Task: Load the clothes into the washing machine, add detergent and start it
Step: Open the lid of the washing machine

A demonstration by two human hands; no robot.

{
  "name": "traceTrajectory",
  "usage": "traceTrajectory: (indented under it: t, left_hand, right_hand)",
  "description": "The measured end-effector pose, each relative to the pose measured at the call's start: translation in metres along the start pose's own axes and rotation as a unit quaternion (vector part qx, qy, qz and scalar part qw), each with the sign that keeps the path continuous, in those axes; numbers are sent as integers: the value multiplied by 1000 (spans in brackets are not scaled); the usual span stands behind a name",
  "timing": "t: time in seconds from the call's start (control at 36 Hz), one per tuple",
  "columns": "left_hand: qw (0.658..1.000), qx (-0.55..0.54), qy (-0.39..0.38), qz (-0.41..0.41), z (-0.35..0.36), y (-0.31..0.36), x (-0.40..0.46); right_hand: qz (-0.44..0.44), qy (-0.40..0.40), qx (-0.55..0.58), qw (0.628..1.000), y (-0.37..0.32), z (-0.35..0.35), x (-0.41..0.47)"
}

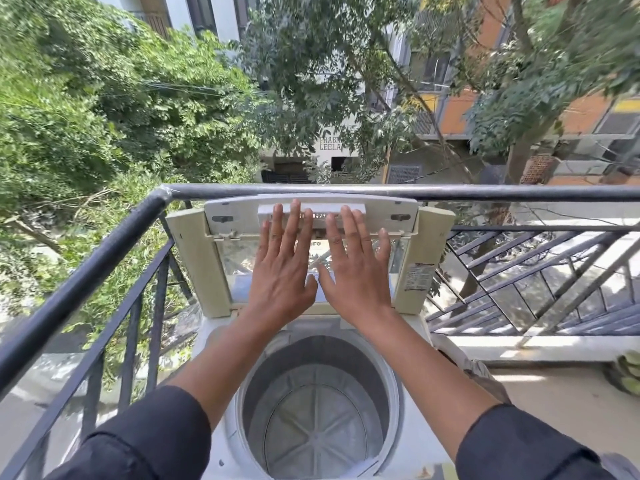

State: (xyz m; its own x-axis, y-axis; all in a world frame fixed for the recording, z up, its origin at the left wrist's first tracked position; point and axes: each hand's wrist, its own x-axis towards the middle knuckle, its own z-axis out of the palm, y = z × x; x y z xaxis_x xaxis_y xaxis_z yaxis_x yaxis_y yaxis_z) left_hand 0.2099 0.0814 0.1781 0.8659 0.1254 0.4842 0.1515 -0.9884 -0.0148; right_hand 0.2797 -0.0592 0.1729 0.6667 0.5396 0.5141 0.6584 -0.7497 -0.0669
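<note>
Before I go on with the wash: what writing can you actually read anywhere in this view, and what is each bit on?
"PRABM... LEELA": on the white building wall across the street, cut off by leaves.
"...re": on the glass of the raised washing machine lid, the rest hidden behind the left hand and right hand.
Sticker on the lid's right frame: too small to read.

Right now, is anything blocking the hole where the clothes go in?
Nothing visible does. The lid stands raised against the railing, with the left hand and right hand flat in front of it, fingers straight. The drum below is open and bare. No clothes show in view.
</note>
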Motion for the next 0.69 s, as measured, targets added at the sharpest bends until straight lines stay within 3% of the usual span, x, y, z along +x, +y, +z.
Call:
traceTrajectory:
  t: [0.5,0.69]
  left_hand:
    - [997,-70,13,-16,0,16,-26]
    - [992,-108,-54,-27,14,17,-62]
  right_hand:
    - [13,12,29,999,-5,-14,-15]
    - [44,-22,19,999,-7,-11,-47]
